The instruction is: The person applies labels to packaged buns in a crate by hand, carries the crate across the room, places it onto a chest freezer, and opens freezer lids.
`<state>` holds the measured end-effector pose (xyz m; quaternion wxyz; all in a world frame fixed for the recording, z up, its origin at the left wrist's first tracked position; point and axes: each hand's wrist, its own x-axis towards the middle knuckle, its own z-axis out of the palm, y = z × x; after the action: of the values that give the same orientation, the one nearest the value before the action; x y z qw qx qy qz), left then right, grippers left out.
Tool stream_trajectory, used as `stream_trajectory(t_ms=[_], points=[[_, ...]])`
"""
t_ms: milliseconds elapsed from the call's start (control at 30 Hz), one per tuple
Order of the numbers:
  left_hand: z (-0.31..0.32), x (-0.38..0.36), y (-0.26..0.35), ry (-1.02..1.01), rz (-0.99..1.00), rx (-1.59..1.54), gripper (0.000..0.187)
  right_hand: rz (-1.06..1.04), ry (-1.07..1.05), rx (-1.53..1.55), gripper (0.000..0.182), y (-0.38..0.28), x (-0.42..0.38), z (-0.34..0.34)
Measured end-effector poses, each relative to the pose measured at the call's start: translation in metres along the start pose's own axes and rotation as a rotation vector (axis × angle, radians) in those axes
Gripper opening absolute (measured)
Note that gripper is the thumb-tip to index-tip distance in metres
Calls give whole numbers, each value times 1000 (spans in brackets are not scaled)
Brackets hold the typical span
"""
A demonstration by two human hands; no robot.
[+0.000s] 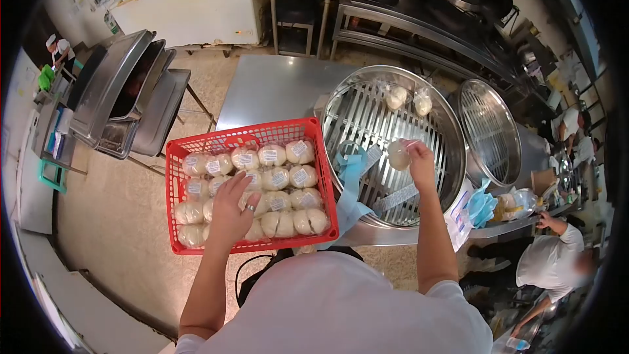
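Beside a red plastic basket (327,177), the right hand (422,162) pinches a pale round plastic packet (398,155), best held lightly, while the left hand (230,208) spreads open over white plastic-wrapped buns (310,221).

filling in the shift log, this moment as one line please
left hand: open, over wrapped buns in red basket | right hand: holding pale round item above slatted tray | two bagged pieces: far side of tray
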<state>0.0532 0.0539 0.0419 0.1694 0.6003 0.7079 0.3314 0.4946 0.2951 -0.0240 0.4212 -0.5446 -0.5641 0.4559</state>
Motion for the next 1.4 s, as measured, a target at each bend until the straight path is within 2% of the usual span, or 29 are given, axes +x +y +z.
stream_trajectory(t_ms=[33, 133, 267, 367, 433, 467, 500, 533, 600, 633, 733, 767, 833, 900, 1000, 1033, 1133, 1267, 1367, 1400], points=[[5, 6, 5, 14, 28, -47, 47, -43, 22, 57, 20, -13, -2, 0], [20, 23, 30, 14, 92, -225, 64, 9, -42, 507, 17, -63, -21, 23], [36, 40, 93, -94, 130, -522, 90, 164, -443, 730, 15, -120, -59, 86], [43, 34, 117, -311, -37, -719, 101, 264, -451, 803, 20, -131, -89, 146], [47, 25, 115, -250, -142, -716, 99, 370, -638, 776, 24, -158, -102, 151], [49, 20, 110, -217, -195, -716, 99, 136, -696, 594, 25, -153, -110, 158], [51, 14, 101, -266, -277, -584, 93, -111, -703, 393, 25, -148, -117, 166], [53, 4, 95, -253, -195, -591, 91, -339, -662, 223, 25, -143, -125, 174], [55, -10, 88, -231, -17, -605, 86, -409, -663, 28, 22, -138, -123, 177], [54, -15, 87, -204, -59, -628, 83, -138, -660, 135, 20, -141, -124, 180], [42, -13, 72, -181, -284, -666, 89, -291, -706, 224, 22, -146, -136, 191], [47, -9, 52, -130, -237, -632, 69, -794, -739, -50, 37, -149, -128, 197], [31, 3, 37, -271, -533, -959, 55, -746, -727, -244, 52, -157, -135, 203], [-7, 20, 49, -494, -750, -990, 49, -702, -737, -397, 72, -147, -123, 209], [4, 17, -20, -220, -27, -249, 58, -226, -715, -420, 70, -131, -98, 230], [-2, 11, -23, -143, 69, 131, 65, -97, -735, -486, 63, -124, -93, 236], [-9, -2, -45, -466, -60, 217, 59, -189, -950, -592, 57, -76, -85, 263], [-7, -11, -59, -366, -52, 73, 58, -334, -900, -553, 36, -72, -95, 271], [-10, -10, -55, -316, -17, 11, 56, -286, -921, -381, 32, -59, -100, 278], [-10, -10, -54, -301, -9, 13, 55, -379, -892, -490, 31, -61, -102, 278]])
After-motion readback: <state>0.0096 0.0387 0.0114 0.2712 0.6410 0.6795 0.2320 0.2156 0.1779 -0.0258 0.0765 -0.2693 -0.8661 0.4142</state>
